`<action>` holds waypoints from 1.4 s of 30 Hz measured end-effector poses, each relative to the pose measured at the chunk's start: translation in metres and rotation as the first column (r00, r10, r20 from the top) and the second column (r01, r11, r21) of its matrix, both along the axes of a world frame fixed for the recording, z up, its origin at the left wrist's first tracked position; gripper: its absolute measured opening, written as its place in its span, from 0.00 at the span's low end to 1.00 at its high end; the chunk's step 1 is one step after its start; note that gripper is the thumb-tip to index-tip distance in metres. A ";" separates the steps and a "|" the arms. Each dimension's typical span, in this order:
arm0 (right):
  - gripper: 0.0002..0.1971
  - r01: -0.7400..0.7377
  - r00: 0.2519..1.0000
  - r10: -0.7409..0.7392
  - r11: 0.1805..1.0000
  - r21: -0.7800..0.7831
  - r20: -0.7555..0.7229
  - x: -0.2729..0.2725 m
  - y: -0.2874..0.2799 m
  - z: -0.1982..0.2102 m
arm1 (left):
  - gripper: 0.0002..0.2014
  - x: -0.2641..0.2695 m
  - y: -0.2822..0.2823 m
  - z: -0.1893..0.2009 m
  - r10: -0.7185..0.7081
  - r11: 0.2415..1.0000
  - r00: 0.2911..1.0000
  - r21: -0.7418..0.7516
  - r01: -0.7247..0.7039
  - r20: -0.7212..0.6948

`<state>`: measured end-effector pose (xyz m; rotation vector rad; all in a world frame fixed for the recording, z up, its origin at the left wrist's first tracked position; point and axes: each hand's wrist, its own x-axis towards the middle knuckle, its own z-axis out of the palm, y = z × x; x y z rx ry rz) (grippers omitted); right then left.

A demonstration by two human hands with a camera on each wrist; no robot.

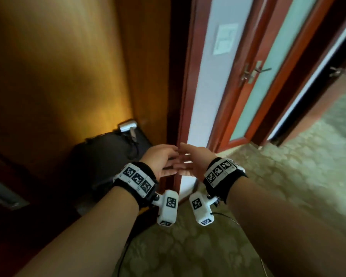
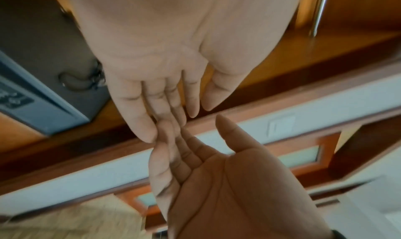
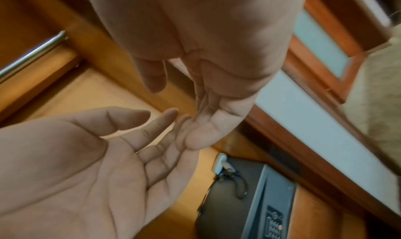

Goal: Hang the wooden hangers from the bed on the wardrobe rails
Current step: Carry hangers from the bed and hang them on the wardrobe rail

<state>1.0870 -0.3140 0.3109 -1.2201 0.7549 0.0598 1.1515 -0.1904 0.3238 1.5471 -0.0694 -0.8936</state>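
This looks like a hotel bedroom, seen from the entry passage. An open warm-lit wooden wardrobe [image 1: 58, 66] holds a dark grey metal room safe [image 3: 249, 199] with a keypad on its door (the sort guests get), and a bare round silver metal rail [image 3: 30, 55] runs across it above. Beside it stands a red-brown wooden door with a frosted glass panel [image 1: 268, 80] and a silver lever handle [image 1: 256, 71], a white wall switch plate [image 1: 225, 39] on the pale wall, and patterned green-beige carpet [image 1: 288, 176] underfoot.
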 end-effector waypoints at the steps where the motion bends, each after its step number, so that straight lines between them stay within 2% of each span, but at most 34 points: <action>1: 0.14 0.050 0.999 -0.050 0.999 0.008 -0.008 -0.024 -0.017 -0.006 | 0.11 -0.018 -0.020 -0.004 -0.042 0.999 0.999 0.017 0.042 -0.011; 6: 0.16 0.333 0.943 -0.332 0.941 0.051 -0.027 -0.165 -0.100 -0.031 | 0.10 -0.131 -0.121 -0.019 -0.285 0.956 0.958 0.060 0.287 -0.036; 9: 0.13 0.533 0.846 -0.530 0.846 0.036 -0.058 -0.261 -0.143 -0.038 | 0.10 -0.205 -0.177 -0.031 -0.410 0.907 0.912 0.091 0.410 -0.021; 12: 0.12 0.716 0.695 -0.712 0.698 0.003 -0.102 -0.366 -0.181 -0.054 | 0.10 -0.287 -0.228 -0.046 -0.552 0.825 0.833 0.127 0.551 -0.028; 15: 0.15 0.877 0.473 -0.867 0.481 -0.016 -0.154 -0.467 -0.200 -0.075 | 0.10 -0.364 -0.261 -0.057 -0.674 0.724 0.737 0.150 0.673 -0.048; 19: 0.14 0.972 0.231 -0.943 0.234 0.015 -0.239 -0.577 -0.188 -0.105 | 0.11 -0.449 -0.286 -0.076 -0.812 0.558 0.576 0.170 0.812 -0.089; 23: 0.14 1.000 0.002 -0.960 -0.001 0.013 -0.280 -0.657 -0.151 -0.120 | 0.11 -0.520 -0.307 -0.097 -0.884 0.414 0.443 0.190 0.890 -0.151; 25: 0.14 0.990 -0.137 -0.949 -0.138 -0.017 -0.283 -0.694 -0.126 -0.121 | 0.11 -0.554 -0.313 -0.102 -0.917 0.312 0.344 0.175 0.934 -0.200; 30: 0.19 0.919 -0.391 -0.864 -0.385 -0.086 -0.318 -0.751 -0.059 -0.120 | 0.08 -0.621 -0.318 -0.117 -0.974 0.044 0.076 0.152 0.987 -0.212; 34: 0.14 0.838 -0.539 -0.772 -0.532 -0.123 -0.338 -0.780 0.012 -0.118 | 0.07 -0.676 -0.306 -0.131 -0.966 -0.137 -0.091 0.176 0.975 -0.243; 38: 0.16 0.714 -0.683 -0.648 -0.690 -0.122 -0.336 -0.800 0.089 -0.118 | 0.08 -0.735 -0.264 -0.132 -0.923 -0.324 -0.272 0.166 0.932 -0.272; 42: 0.17 0.579 -0.779 -0.513 -0.809 -0.100 -0.360 -0.817 0.164 -0.131 | 0.06 -0.798 -0.210 -0.136 -0.866 -0.484 -0.431 0.215 0.848 -0.253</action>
